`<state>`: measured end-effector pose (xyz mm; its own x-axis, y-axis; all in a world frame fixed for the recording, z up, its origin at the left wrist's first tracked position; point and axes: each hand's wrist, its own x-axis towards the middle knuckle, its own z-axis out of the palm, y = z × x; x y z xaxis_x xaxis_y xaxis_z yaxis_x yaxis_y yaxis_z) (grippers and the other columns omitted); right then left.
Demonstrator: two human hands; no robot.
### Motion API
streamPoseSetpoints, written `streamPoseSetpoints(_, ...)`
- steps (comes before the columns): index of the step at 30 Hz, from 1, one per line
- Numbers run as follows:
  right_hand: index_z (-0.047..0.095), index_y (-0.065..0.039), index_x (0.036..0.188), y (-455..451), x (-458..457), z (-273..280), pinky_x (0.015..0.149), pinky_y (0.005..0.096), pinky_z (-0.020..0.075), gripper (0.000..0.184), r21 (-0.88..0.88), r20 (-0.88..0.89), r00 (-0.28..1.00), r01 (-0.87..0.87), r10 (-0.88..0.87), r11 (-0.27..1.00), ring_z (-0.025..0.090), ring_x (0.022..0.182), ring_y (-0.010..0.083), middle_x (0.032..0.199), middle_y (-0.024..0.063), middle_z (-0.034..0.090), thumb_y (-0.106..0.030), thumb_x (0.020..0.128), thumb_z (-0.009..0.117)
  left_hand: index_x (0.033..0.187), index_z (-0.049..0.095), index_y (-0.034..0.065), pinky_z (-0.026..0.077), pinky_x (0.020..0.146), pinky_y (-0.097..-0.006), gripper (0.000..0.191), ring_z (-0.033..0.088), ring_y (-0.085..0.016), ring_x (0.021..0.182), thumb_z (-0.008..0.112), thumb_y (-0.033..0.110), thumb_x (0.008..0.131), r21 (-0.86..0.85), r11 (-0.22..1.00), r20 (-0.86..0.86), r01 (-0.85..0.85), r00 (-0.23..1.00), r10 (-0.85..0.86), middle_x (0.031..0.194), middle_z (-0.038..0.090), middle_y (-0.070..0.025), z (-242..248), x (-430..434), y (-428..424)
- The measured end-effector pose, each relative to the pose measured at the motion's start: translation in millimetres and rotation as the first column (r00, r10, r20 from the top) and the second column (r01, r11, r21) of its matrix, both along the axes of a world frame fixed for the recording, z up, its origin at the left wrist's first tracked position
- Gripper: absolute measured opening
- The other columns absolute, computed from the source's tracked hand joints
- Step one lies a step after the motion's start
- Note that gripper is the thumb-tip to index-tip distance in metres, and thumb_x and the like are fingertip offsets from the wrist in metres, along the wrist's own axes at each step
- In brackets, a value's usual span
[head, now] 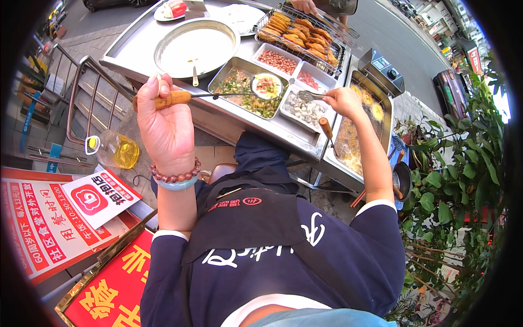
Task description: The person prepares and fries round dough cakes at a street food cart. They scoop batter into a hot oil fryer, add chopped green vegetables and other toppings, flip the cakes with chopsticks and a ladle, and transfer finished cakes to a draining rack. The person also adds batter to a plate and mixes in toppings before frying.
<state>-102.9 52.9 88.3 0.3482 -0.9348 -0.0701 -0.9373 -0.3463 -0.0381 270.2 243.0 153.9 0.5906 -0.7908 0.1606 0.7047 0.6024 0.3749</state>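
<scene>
My left hand (165, 122) is closed around the wooden handle (175, 99) of a long-shafted ladle. The ladle's shallow round bowl (266, 86) holds white batter topped with chopped greens and pinkish bits. It sits over a steel tray of chopped vegetable filling (241, 77). My right hand (345, 102) grips a metal utensil (311, 95), a fork or spoon, whose tip is above a white tray of shelled shellfish (304, 107), apparently oysters. Beside that tray are a tray of peanuts (278, 61) and one of pink meat or shrimp pieces (308, 79).
A large batter basin (196, 47) with a spoon stands left. Fried cakes fill a wire rack (302, 36), where another person's hand (304, 5) holds tongs. Right, a fryer of bubbling oil (347, 139) has a wooden-handled tool (326, 127) at its edge. An oil jug (122, 149) stands lower left.
</scene>
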Motion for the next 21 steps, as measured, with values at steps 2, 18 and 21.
streamPoseSetpoints(2, 0.077, -0.017, 0.097, -1, 0, 7, 0.076, 0.0438, 0.0538, 0.024, 0.018, 0.038, 0.999, 0.020, -0.021, 1.000, 0.069, 0.085, 0.0309, 0.084, 0.0124, 0.072, -0.036, 0.086, 0.068, 0.081, 0.064, 0.0053, 0.040, 0.102, -0.0316, 0.009, 0.054, -0.014, 0.083, 0.065, 0.004, 0.090, 0.016, 1.000, -0.003, -0.014, 1.000, 0.014, 0.077, 0.057, -0.0036, -1, -3, 0)
streamPoseSetpoints(18, 0.076, -0.013, 0.105, 14, 48, 16, 0.073, 0.0378, 0.0534, 0.031, 0.011, 0.338, 0.936, -0.109, 0.099, 0.994, 0.070, 0.081, 0.0299, 0.084, 0.0148, 0.072, -0.035, 0.084, 0.070, 0.080, 0.064, 0.0063, 0.039, 0.105, -0.0321, 0.009, 0.053, -0.012, 0.080, 0.067, 0.006, 0.089, 0.032, 0.999, -0.016, 0.034, 0.999, -0.033, 0.075, 0.057, -0.0024, -4, -14, 0)
streamPoseSetpoints(21, 0.075, -0.014, 0.107, 10, 49, 9, 0.072, 0.0380, 0.0534, 0.032, 0.016, 0.331, 0.939, -0.103, 0.092, 0.995, 0.070, 0.079, 0.0293, 0.081, 0.0144, 0.071, -0.037, 0.084, 0.071, 0.081, 0.064, 0.0059, 0.040, 0.102, -0.0316, 0.010, 0.053, -0.012, 0.081, 0.066, 0.006, 0.090, 0.020, 0.999, -0.008, 0.031, 0.999, -0.031, 0.075, 0.057, -0.0027, -1, -11, 3)
